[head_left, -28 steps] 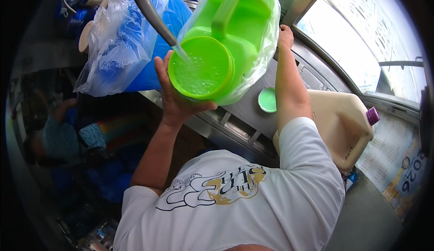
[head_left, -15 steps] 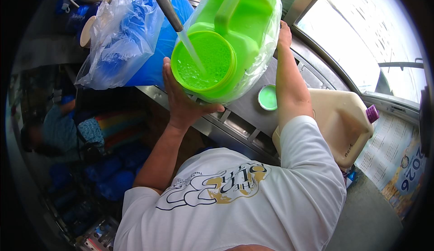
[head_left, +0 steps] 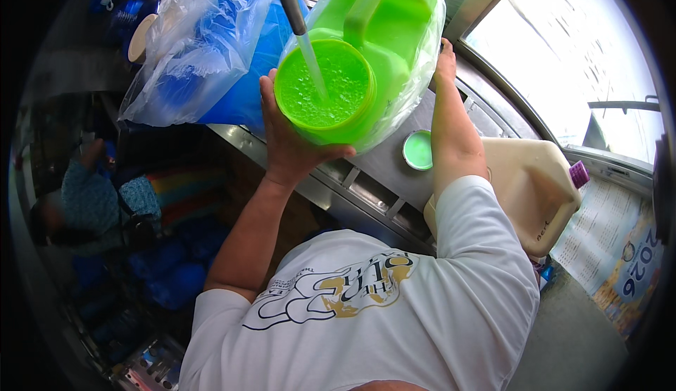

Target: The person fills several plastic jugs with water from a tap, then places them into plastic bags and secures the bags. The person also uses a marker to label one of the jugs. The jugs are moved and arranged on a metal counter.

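Note:
A bright green water jug (head_left: 398,60) in a clear plastic wrap lies tilted on the metal counter. Its wide round mouth faces me, and bubbling water (head_left: 331,95) shows inside. From a metal spout (head_left: 287,0) a stream of water falls into that mouth. My left hand (head_left: 292,148) cups the neck from the lower left, thumb under the rim. On the jug's far right side, my right hand (head_left: 444,64) is pressed against it, fingers partly hidden. A round light-green lid (head_left: 418,150) lies on the counter beside my right forearm.
Left of the jug stands a blue container (head_left: 239,95) in a clear bag (head_left: 186,60). A beige jug (head_left: 521,187) with a purple cap sits at the right, near the window frame (head_left: 486,4). Another person (head_left: 88,194) is at the lower left, among blue containers.
The green jug and both hands appear slightly higher in view, and the spout farther right. Foam covers more of the water inside the mouth. The other person's arm has moved.

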